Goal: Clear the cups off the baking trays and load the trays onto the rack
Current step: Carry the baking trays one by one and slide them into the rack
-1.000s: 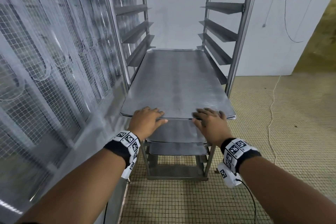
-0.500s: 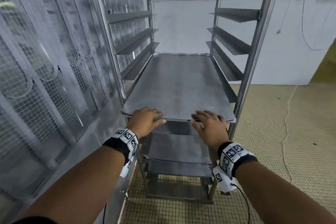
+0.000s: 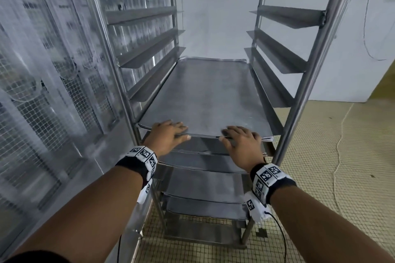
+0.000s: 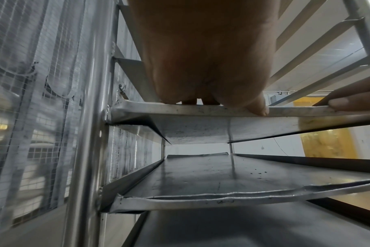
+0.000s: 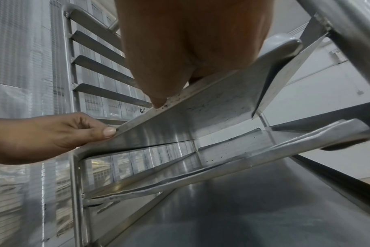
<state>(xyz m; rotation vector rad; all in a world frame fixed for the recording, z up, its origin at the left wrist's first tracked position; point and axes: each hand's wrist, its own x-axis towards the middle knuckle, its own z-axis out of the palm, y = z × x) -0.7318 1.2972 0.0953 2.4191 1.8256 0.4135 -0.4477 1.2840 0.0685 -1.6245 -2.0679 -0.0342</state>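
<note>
The top baking tray (image 3: pixel 205 100) sat on the rack (image 3: pixel 299 100) runners above three loaded trays, left hand (image 3: pixel 165 137) and right hand (image 3: pixel 242 145) flat on its near edge, apparently without gripping, over yellowish tiled floor (image 3: pixel 342 166) beside a mesh partition (image 3: pixel 42 92).

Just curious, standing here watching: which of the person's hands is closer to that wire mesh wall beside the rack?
Left. The left hand rests on the top tray's front edge at the end beside the wire mesh wall; the right hand rests on the same edge, farther away.
</note>
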